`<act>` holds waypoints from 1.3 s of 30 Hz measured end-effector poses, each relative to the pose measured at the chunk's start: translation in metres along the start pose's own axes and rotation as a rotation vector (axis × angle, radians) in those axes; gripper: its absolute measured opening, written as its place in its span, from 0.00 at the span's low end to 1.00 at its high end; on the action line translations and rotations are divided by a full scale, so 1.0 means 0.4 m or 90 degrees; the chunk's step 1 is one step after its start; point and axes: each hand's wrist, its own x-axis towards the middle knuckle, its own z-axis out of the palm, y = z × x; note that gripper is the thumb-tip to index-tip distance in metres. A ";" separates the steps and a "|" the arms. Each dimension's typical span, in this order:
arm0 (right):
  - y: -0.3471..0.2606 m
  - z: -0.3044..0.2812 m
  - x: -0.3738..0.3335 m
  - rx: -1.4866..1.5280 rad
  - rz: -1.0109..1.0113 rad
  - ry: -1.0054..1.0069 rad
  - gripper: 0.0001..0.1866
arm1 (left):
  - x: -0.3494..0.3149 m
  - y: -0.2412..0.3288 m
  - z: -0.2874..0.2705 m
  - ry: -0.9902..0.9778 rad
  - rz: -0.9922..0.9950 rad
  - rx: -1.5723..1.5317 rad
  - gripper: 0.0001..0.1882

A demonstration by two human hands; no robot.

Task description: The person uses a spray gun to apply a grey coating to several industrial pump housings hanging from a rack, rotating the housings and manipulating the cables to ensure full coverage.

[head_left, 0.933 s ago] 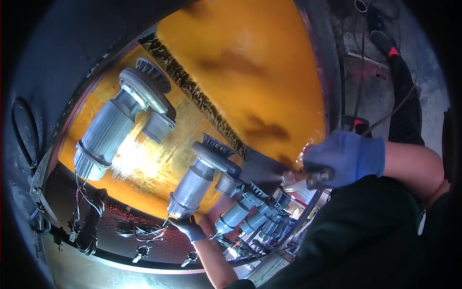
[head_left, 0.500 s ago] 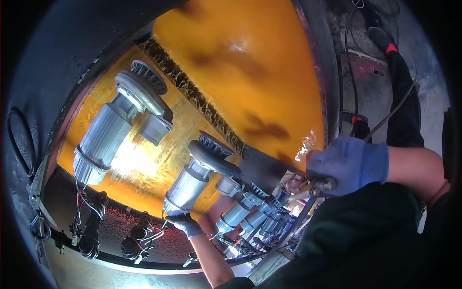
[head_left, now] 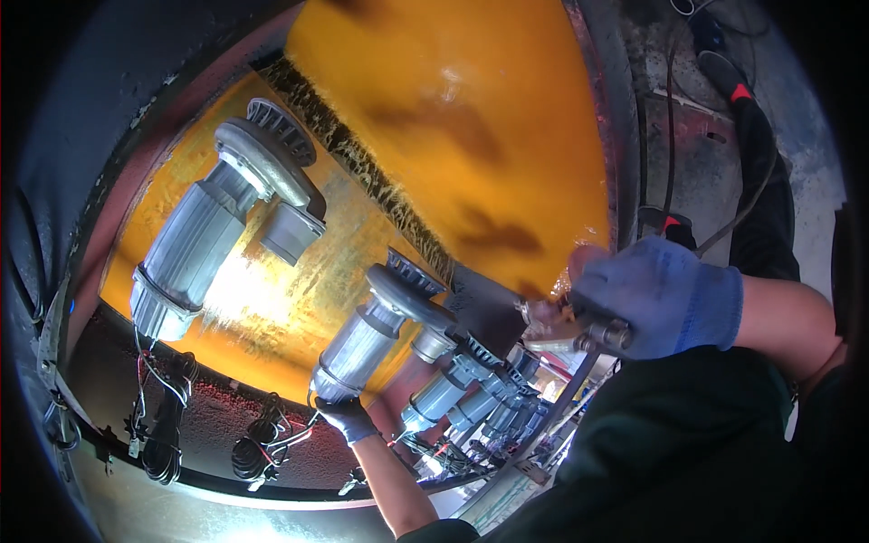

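Observation:
A silver-grey motor with a round blower housing and a finned wheel [head_left: 358, 348] hangs tilted near the middle. My left hand [head_left: 348, 421], in a dark-palmed blue glove, is closed on its lower end, beside the wires. At the right, my right hand [head_left: 652, 294], in a blue glove, grips what looks like a metal spray gun [head_left: 561, 344], its front end pointing left. The glove hides much of the gun's body, and its front is blurred. To the left hangs a similar, larger-looking motor [head_left: 199, 235], with nothing touching it.
Behind the motors stands an orange-stained wall [head_left: 453, 118] with a rough dark seam. Bundled black cables [head_left: 165, 434] dangle below. More grey motors [head_left: 471, 398] hang in a row beyond my left hand. A thin hose [head_left: 742, 213] runs behind my right hand across the floor.
My right hand and the gun have shifted slightly, and the gun's front has turned a little. My left hand stays at the motor's lower end.

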 end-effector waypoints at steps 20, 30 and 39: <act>0.014 0.059 0.058 0.201 -0.074 0.199 0.22 | 0.000 0.025 0.079 -0.159 0.496 0.856 0.37; 0.004 0.024 0.038 0.054 -0.052 0.030 0.19 | 0.003 0.037 0.095 0.001 0.647 1.149 0.34; -0.021 0.049 0.075 0.088 -0.074 0.019 0.22 | 0.043 -0.007 0.025 0.120 0.603 1.370 0.35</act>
